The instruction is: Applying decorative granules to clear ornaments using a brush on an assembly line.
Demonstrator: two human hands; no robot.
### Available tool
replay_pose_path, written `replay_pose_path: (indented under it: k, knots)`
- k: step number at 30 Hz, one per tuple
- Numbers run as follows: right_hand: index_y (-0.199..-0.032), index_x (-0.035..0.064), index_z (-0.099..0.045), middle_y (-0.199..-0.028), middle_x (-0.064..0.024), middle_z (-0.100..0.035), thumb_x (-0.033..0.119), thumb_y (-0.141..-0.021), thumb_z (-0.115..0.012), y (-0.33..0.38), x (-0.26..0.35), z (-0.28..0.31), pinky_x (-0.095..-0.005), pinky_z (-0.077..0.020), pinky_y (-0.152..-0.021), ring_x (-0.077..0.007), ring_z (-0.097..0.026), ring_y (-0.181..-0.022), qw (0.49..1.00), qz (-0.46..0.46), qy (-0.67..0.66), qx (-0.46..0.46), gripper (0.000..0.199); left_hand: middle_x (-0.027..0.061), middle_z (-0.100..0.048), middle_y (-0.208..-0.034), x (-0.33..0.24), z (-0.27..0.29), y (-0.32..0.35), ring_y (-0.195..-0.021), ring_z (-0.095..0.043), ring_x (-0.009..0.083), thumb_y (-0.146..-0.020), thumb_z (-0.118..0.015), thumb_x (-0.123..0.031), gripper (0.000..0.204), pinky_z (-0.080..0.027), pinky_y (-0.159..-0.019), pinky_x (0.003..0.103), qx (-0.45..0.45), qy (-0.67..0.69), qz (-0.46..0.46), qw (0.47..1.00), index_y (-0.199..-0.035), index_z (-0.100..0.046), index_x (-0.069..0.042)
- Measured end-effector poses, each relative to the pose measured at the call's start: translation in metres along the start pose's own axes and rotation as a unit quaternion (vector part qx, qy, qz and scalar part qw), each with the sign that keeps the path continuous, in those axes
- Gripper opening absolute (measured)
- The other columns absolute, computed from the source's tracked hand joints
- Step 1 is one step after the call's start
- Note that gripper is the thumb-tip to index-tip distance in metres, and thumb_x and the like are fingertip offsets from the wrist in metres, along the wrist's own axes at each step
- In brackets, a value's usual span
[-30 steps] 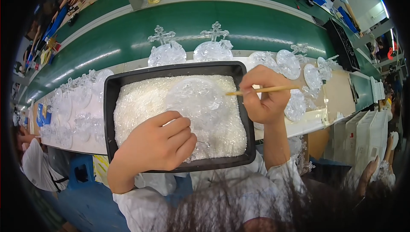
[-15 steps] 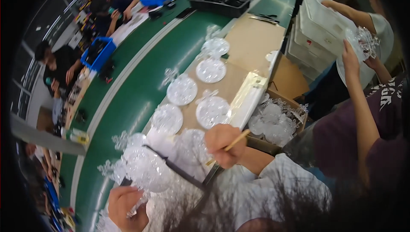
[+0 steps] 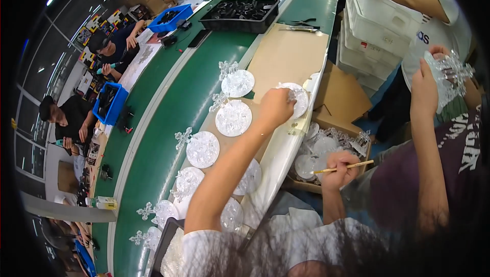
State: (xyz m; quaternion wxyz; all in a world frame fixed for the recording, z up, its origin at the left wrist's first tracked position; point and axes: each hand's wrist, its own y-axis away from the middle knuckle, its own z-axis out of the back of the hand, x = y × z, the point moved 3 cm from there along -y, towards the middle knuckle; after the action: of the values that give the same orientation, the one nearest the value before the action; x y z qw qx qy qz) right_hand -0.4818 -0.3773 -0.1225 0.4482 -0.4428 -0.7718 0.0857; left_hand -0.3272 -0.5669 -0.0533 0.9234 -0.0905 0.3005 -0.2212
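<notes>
My left hand (image 3: 276,107) reaches across the board with its fingers closed at the near-left edge of a round clear plastic piece (image 3: 300,98); the fingertips are partly hidden. In my right hand (image 3: 341,171) is a thin wooden stick (image 3: 363,164), held level above an open carton. More clear discs with cross-shaped ornate parts lie in rows along the brown board, such as one disc (image 3: 234,118) and another disc (image 3: 202,149). My left forearm covers part of the rows.
The carton (image 3: 314,187) holds several clear pieces. A dark-rimmed tray (image 3: 162,246) sits close to me. Beyond are a black bin (image 3: 240,16), pliers (image 3: 304,22) and the green conveyor (image 3: 153,139). At right, a co-worker's hands (image 3: 424,85) hold a clear piece beside stacked white crates (image 3: 377,32).
My left hand has gone from the lower left up to the disc at the board's right side. My right hand has moved right with the stick, over the carton. The view has shifted.
</notes>
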Motion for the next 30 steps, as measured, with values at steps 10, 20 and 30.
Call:
replay_pose_path:
  k: [10,20,30]
  knots:
    - [-0.097,0.0035,-0.055,-0.077,-0.0081,-0.049,-0.003,-0.088,-0.051,-0.024,-0.006,0.004,-0.0219,-0.0364,-0.047,-0.0117,-0.045,-0.058,0.999,-0.026,0.026,-0.015,0.012,0.0212,-0.059,-0.13,-0.004,0.028,-0.025,-0.117,-0.058,0.0378,-0.08,-0.075,-0.019,0.056,-0.044,-0.101,0.049,-0.008,-0.061,-0.142,0.988,-0.13,-0.054,-0.004]
    - [-0.108,0.0042,-0.056,-0.068,-0.0064,-0.055,0.005,-0.097,-0.056,-0.007,-0.016,-0.01,-0.0222,-0.0392,-0.045,-0.0084,-0.046,-0.049,0.969,-0.212,0.098,0.085,0.011,0.0209,-0.069,-0.101,0.098,0.134,0.013,-0.095,-0.065,0.0391,-0.09,-0.065,-0.021,0.022,-0.051,-0.082,0.048,0.063,-0.218,0.054,0.972,-0.093,-0.069,0.0]
    - [-0.115,0.0016,-0.057,-0.075,-0.0143,-0.063,0.014,-0.102,-0.052,-0.001,-0.005,-0.012,-0.0234,-0.0435,-0.046,-0.0129,-0.051,-0.049,0.963,-0.224,0.078,0.13,0.019,0.0203,-0.071,-0.097,0.129,0.121,0.018,-0.093,-0.068,0.0395,-0.081,-0.069,-0.012,0.019,-0.056,-0.079,0.047,0.128,-0.218,0.113,0.961,-0.1,-0.072,-0.009]
